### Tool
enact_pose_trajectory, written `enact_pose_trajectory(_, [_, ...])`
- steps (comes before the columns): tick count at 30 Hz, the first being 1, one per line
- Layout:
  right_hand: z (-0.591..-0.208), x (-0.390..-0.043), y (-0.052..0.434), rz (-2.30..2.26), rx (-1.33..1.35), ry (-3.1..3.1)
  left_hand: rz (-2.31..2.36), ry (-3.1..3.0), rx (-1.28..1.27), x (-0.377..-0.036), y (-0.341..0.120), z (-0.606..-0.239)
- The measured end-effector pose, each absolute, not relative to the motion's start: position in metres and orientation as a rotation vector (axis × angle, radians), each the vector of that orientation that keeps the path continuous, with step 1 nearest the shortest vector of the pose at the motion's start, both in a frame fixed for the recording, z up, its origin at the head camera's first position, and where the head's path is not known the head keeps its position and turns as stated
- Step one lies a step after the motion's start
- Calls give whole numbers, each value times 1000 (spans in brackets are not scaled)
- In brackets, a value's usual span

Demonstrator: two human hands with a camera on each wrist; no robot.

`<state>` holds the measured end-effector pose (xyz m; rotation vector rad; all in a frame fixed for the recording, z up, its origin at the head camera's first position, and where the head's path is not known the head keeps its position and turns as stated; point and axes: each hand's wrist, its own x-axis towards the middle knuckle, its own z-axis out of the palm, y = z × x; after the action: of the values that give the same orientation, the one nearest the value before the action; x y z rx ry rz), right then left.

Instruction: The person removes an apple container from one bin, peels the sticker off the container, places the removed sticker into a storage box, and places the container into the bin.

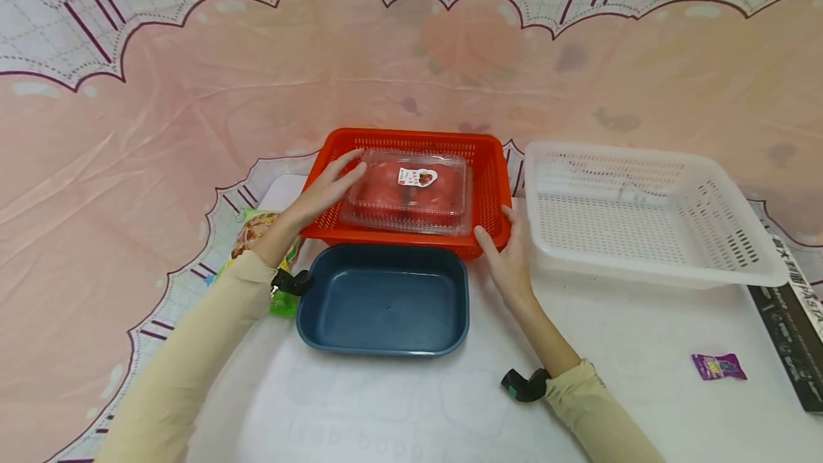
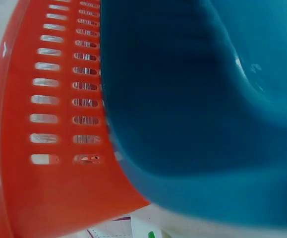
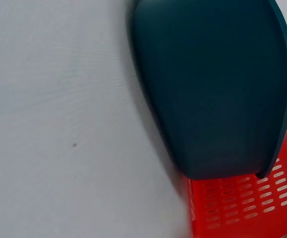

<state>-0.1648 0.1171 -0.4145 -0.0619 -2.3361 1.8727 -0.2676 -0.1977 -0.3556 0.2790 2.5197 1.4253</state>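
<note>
A: Your left hand (image 1: 328, 188) is resting flat-fingered on the clear box (image 1: 408, 191) inside the red basket (image 1: 491, 184) at twelve o'clock.

B: Your right hand (image 1: 508, 256) is bracing the basket, fingers straight, gripping nothing; the box could be slipping.

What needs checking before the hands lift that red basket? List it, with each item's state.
1. Left hand on the red basket: ok, fingers lie over its left rim, touching the clear box.
2. Right hand on the basket: ok, at its front right corner.
3. Clear box inside the basket: ok, lid looks closed.
4. Blue tray clear of the basket: not ok, it sits right against the front wall.
5. White basket apart: cannot tell, very close on the right.
</note>
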Motion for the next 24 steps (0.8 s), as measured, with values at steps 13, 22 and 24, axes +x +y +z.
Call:
enact_pose_trajectory(13, [-416,-166,116,1905,-77,-2338,1480,2446,320,-269,-187,-347])
enact_pose_trajectory(22, [-419,-166,117,1931,-92,-2341,1445,2436,307,-276,-190,-361])
enact_pose_trajectory(24, [-416,-165,117,1948,-94,-2341,1435,2425,300,-276,-190,-361])
